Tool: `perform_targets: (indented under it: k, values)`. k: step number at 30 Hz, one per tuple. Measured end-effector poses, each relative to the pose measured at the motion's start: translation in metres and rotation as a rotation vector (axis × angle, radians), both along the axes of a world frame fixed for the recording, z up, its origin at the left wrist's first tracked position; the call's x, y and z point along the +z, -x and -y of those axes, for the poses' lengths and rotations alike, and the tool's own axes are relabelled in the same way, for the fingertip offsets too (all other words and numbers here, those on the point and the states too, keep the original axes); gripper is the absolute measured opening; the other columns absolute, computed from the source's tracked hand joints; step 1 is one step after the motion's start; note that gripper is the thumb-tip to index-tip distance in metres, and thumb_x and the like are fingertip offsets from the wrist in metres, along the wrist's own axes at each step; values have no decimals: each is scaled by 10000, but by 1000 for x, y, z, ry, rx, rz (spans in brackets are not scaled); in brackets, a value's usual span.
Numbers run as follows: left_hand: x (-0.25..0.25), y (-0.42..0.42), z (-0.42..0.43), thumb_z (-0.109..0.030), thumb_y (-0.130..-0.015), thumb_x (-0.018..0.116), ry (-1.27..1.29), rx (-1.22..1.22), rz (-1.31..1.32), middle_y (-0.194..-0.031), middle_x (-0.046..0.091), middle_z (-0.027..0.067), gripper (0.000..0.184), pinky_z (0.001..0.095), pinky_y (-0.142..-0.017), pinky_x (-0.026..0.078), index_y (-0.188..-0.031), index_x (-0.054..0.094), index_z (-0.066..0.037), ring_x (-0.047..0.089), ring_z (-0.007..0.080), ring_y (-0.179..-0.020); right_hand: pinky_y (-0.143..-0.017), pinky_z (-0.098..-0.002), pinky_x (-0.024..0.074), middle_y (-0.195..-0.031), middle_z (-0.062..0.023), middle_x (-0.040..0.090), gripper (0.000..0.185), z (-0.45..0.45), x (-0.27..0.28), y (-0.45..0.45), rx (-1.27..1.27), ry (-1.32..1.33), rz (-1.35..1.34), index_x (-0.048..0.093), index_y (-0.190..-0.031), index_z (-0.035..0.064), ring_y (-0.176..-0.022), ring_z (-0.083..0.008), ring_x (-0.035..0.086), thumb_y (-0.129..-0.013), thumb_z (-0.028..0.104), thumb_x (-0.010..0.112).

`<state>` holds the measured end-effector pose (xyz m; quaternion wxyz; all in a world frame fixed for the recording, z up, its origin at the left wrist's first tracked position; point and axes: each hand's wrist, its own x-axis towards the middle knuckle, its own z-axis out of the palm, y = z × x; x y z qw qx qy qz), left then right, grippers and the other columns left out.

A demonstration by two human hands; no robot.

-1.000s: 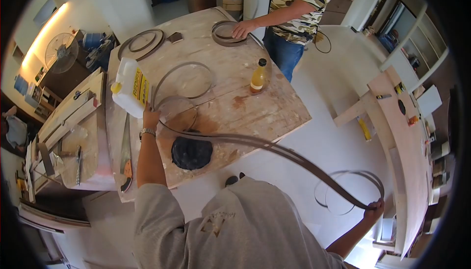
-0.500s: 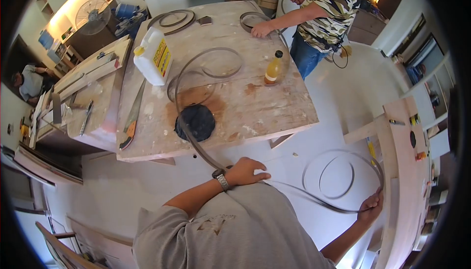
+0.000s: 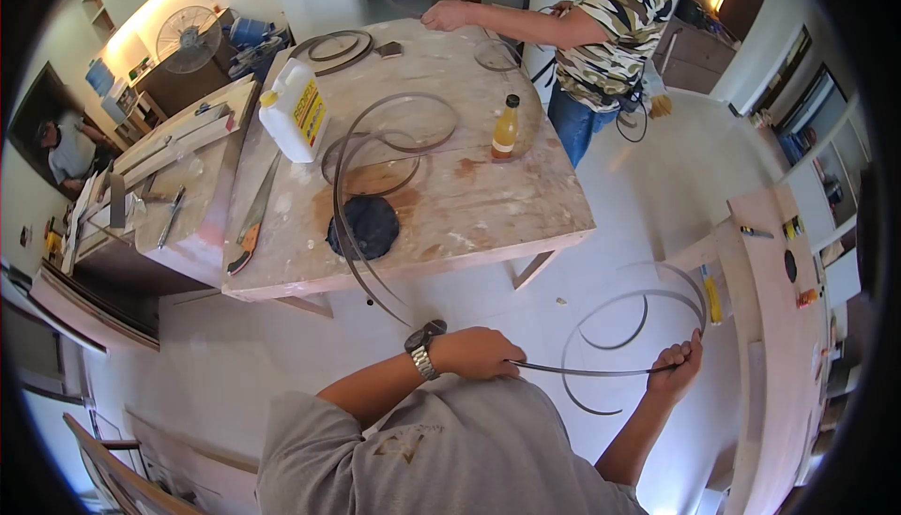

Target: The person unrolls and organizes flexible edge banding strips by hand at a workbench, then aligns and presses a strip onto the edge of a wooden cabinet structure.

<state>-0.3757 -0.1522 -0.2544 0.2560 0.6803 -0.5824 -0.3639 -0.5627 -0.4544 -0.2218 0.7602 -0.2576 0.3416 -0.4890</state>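
My left hand [image 3: 477,353], with a watch [image 3: 424,350] at the wrist, is closed around a thin brown edge banding strip [image 3: 582,372] in front of my shirt. My right hand [image 3: 676,365] grips the same strip farther right, and its loose loops hang above the floor beside that hand. Another length of banding [image 3: 343,205] curls over the table and droops past its front edge, down to near my left wrist. Whether it joins the held strip is hidden. Beneath that length lies a round black cloth-like pad [image 3: 364,229] on the table.
The wooden table [image 3: 526,219] carries a white jug [image 3: 294,113], an amber bottle [image 3: 505,130], a handsaw [image 3: 251,224] and coiled banding [image 3: 336,48]. Across it, a co-worker [image 3: 610,36] holds up a loop. A wooden bench [image 3: 765,327] stands right. Another person [image 3: 70,152] is far left.
My left hand has closed on the strip and dropped slightly. My right hand has moved left and up, shifting the loops. The co-worker's hand has lifted a loop off the table.
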Motion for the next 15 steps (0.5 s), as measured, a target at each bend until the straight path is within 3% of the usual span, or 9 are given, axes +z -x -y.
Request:
perform_targets:
  k: [1,2,6,9,11,15]
  values:
    - [-7,4,-5,-282,-918,559,20,15,65,-975,668,137,342,409,-775,484,-1177,588,-61,622,316,-903,-390,-196,333,-609,62,400,76,2,-3,1,26,1,-21,584,-955,96,-466,-25,359,-913,152,612]
    - [-11,9,-11,-145,-876,532,91,53,176,-908,643,121,244,426,-762,477,-1096,613,-78,604,321,-876,-406,-200,349,-618,58,410,69,7,-10,4,51,4,-41,582,-942,99,-478,-30,375,-910,152,614]
    - [-19,7,-52,-71,-781,529,142,276,482,-811,604,83,243,399,-742,473,-1001,624,-115,600,283,-850,-469,-209,396,-663,42,462,67,40,-37,14,116,-59,-159,570,-887,104,-524,-54,435,-900,144,622]
    - [-16,-8,-83,-93,-797,539,-37,458,588,-830,615,55,142,398,-742,456,-879,643,-143,602,258,-856,-478,-205,404,-692,43,498,73,75,-71,19,127,-26,-233,563,-863,98,-538,-61,464,-892,126,624]
    - [-32,-19,-106,-107,-812,539,-85,571,612,-837,621,47,141,420,-775,438,-872,658,-154,604,254,-872,-552,-219,437,-741,6,534,72,89,-83,17,182,5,-229,567,-876,72,-632,-85,517,-882,109,628]
    - [-84,-43,-134,-156,-831,562,-174,715,608,-853,633,39,137,468,-837,405,-895,682,-177,608,248,-906,-615,-246,443,-772,-43,527,88,76,-58,-23,68,-11,-235,565,-894,43,-704,-132,529,-864,93,630]
